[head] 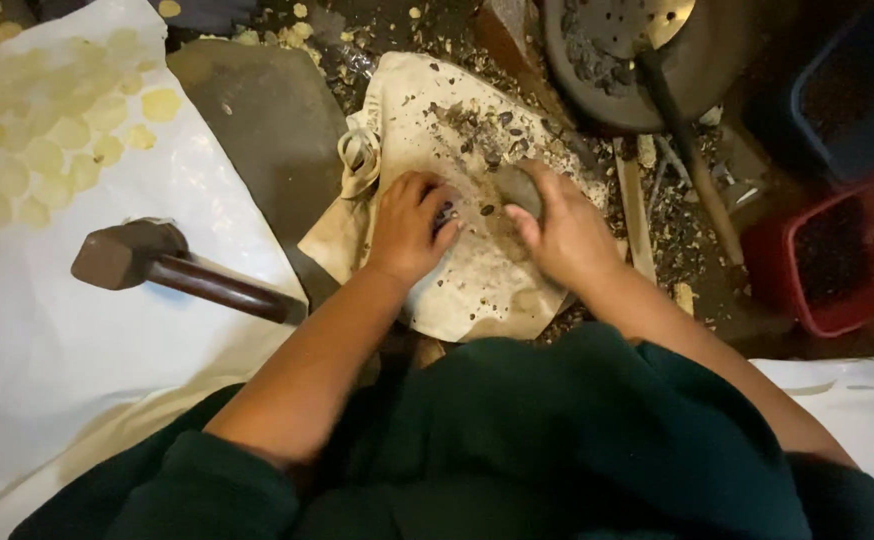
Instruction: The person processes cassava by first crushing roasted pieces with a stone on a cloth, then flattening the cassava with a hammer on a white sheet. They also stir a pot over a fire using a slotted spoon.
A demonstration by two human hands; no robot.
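My left hand (409, 226) rests on a cream cloth sack (477, 280) spread on the ground, its fingers curled over a few small dark seeds (445, 214). My right hand (560, 229) is closed around a smooth grey stone (515, 187) pressed onto the cloth just right of the left hand. More dark seeds and shell bits (477, 125) lie scattered over the far part of the cloth.
A heavy mallet (172, 265) lies at the left on a white sheet (47, 330) bearing several pale yellow discs (47, 150). A dark round pan (637, 55) with a long handle sits beyond, a red tub (837, 255) and blue tub (847, 95) at the right.
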